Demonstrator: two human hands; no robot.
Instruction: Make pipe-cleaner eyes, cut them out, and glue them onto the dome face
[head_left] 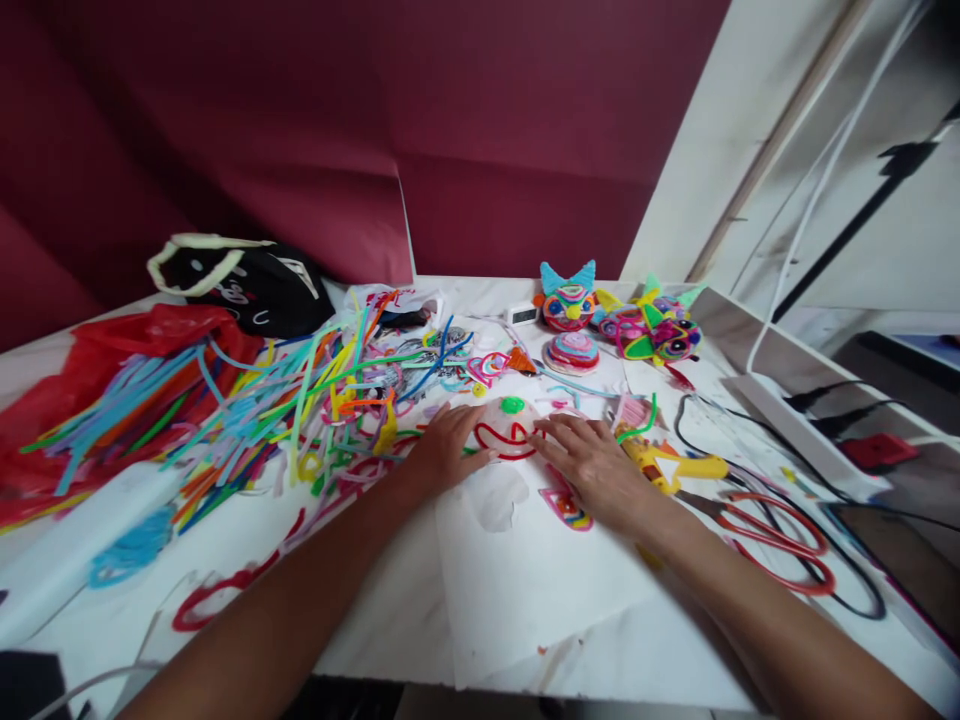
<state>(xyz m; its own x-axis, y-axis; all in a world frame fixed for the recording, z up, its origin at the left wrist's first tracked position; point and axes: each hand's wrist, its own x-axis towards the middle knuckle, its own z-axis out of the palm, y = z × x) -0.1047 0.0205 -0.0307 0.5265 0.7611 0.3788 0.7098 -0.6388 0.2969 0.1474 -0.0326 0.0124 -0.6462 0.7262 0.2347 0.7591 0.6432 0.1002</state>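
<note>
A whitish rounded form [495, 413] lies on white paper between my hands, with a green knob [513, 404] on top. A bent red pipe cleaner [510, 452] loops across its near side. My left hand [450, 448] grips the form's left edge, its thumb near the red loop. From the right, my right hand [589, 462] has its fingertips closed at the red pipe cleaner's end; the underside of its grip is hidden. Just below that hand rests a pink, multicoloured triangular piece [568, 508]. A torn, rounded paper edge [501, 500] shows in front of the form.
Loose pipe cleaners [247, 420] spread over the left, partly on a red plastic bag [172, 335]. Finished coloured figures [568, 300] stand at the back. A yellow glue gun [675, 465], red-handled scissors [780, 535] and black cables [862, 600] lie right.
</note>
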